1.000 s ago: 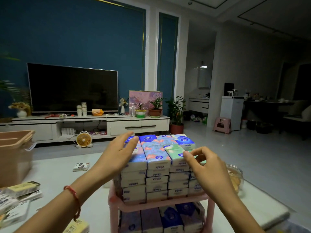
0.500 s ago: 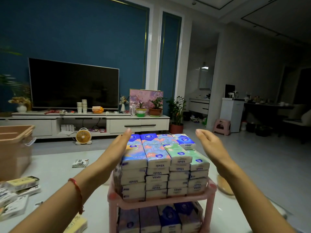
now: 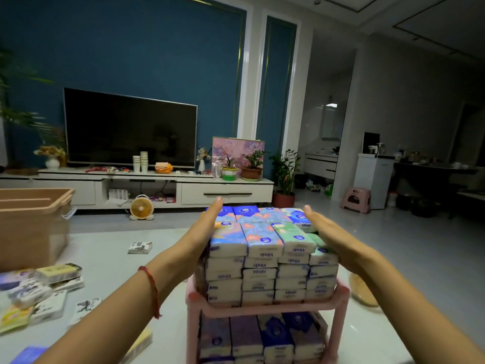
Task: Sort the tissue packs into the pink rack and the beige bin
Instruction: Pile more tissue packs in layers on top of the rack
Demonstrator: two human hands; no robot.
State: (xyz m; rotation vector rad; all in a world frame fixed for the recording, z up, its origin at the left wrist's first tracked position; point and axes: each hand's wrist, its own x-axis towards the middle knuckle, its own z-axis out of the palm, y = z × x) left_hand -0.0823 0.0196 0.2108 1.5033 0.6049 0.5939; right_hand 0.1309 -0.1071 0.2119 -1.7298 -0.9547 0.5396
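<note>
Pink plastic formed the pink rack (image 3: pixel 265 308), which stood on the near edge of the white table (image 3: pixel 110 258), right of centre. Its upper shelf carried the tissue packs (image 3: pixel 262 240) in a tight block, four columns wide and several layers high. The top faces were printed in blue, orange-flowered and green patterns, and the white ends facing the camera bore a blue brand name. Darker blue packs (image 3: pixel 262 337) filled the lower shelf.

The left hand (image 3: pixel 202 232) lay flat against the block's left side, fingers straight and together, pointing away. The right hand (image 3: pixel 328 232) did the same on the right side, over the green packs. Neither hand gripped anything.

The beige bin (image 3: pixel 31 224) sat at the far left of the table. Loose packs (image 3: pixel 47 287) were scattered near it, and a single pack (image 3: pixel 140 247) lay further off.

Half a second before, both palms had been open but held off the block, the right one clearly raised and apart from it; they had since closed in onto its sides. A full second before, the left palm had rested on the top left pack and the right fingers had curled at the top right one.
</note>
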